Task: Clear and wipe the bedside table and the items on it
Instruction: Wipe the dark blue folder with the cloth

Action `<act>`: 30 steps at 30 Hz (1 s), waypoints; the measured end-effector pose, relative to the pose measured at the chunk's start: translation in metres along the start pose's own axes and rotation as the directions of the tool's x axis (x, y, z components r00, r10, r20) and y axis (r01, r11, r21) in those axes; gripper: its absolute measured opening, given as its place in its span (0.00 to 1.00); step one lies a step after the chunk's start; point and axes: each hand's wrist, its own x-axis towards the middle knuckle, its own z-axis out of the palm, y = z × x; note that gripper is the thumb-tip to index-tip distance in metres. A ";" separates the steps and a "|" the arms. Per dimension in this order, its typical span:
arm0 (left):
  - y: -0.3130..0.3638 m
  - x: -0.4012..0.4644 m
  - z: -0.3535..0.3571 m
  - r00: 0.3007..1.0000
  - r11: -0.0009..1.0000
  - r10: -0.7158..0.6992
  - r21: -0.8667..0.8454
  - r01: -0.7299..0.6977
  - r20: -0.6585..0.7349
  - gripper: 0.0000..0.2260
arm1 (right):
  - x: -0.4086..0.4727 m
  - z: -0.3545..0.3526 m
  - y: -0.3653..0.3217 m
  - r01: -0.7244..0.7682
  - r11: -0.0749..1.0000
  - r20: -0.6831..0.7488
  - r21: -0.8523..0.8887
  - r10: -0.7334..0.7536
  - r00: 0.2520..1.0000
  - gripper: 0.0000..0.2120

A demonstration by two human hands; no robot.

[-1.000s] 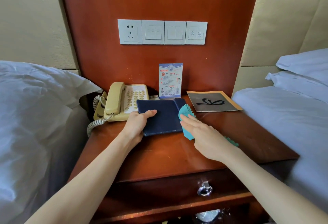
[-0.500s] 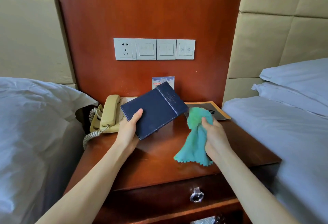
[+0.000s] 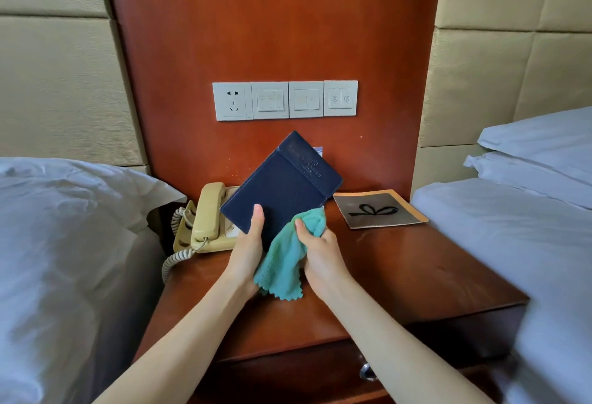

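Both hands work: left hand point(image 3: 248, 243) now grips the lifted blue folder point(image 3: 282, 184) off the surface point(image 3: 400, 269); right hand point(image 3: 320, 250) pinches the green cloth point(image 3: 283, 266) against it, wiping begun.

Desk point(image 3: 400, 275) sits between two beds: left bed point(image 3: 64, 243), right bed point(image 3: 528, 243). Telephone point(image 3: 205, 218) on desk's back left corner, cord hanging off the left edge. Card point(image 3: 379, 209) lies flat at back right, near the right bed. Folder point(image 3: 282, 186) held tilted above the desk, in front of the wall panel point(image 3: 272, 35), overlapping the telephone's right side. Left hand point(image 3: 248, 243) at folder's lower edge; right hand point(image 3: 320, 250) just right of it, cloth point(image 3: 288, 262) between them, touching the folder. Switch plates point(image 3: 285, 100) on panel above folder. Pillows point(image 3: 538, 154) on right bed.
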 end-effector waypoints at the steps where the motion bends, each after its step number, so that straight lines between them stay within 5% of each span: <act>1: 0.000 -0.001 0.002 1.000 1.000 -0.023 0.008 0.023 0.016 0.12 | -0.001 -0.002 0.001 0.012 1.000 0.013 -0.004 -0.012 1.000 0.03; 5: -0.003 0.000 0.010 0.966 0.980 -0.188 -0.037 0.197 0.179 0.29 | 0.009 -0.014 -0.018 0.124 0.989 -0.079 -0.082 -0.130 0.988 0.02; 9: 0.009 0.011 0.007 0.964 0.964 -0.127 -0.200 0.175 0.232 0.23 | 0.019 -0.037 -0.051 0.198 0.908 -0.084 -0.370 -0.245 0.966 0.07; 13: 0.002 0.009 0.010 0.994 0.999 -0.034 -0.013 0.036 0.100 0.18 | 0.010 -0.054 -0.049 0.180 0.842 0.067 -0.508 -0.170 0.983 0.07; 18: -0.004 -0.001 0.012 0.998 0.984 0.034 0.172 -0.044 0.057 0.09 | 0.013 -0.050 -0.058 0.260 0.862 0.111 -0.435 -0.235 0.966 0.03; 23: -0.002 -0.007 0.014 0.999 0.992 0.036 0.120 -0.039 0.022 0.07 | 0.020 -0.038 -0.071 0.293 0.884 0.156 -0.364 -0.252 0.955 0.02; 30: 0.003 -0.010 0.011 0.995 0.991 0.094 0.095 -0.091 -0.028 0.05 | 0.015 -0.030 -0.040 0.137 0.978 -0.054 -0.155 -0.147 0.988 0.05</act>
